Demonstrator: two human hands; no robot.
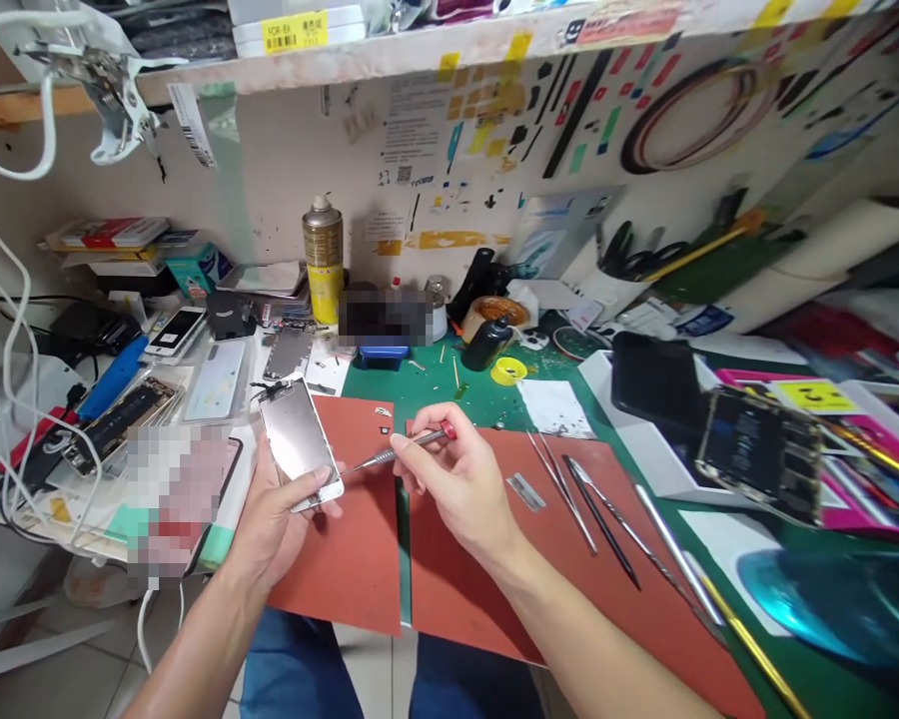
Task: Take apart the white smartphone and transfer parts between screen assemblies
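Note:
My left hand (274, 524) holds a white phone screen panel (300, 444) upright, its metal back facing me, above the left red mat (352, 559). In my right hand (449, 479) is a thin metal pry tool (390, 454) with a red end, pinched between the fingers. The tool's tip touches the lower right edge of the panel.
Tweezers (565, 489) and several metal tools (644, 544) lie on the right red mat (569, 569). An opened phone body (760, 454) sits at right on a white tray. A spray can (323, 255), black bottle (486, 342), phone parts and white cables crowd the back and left.

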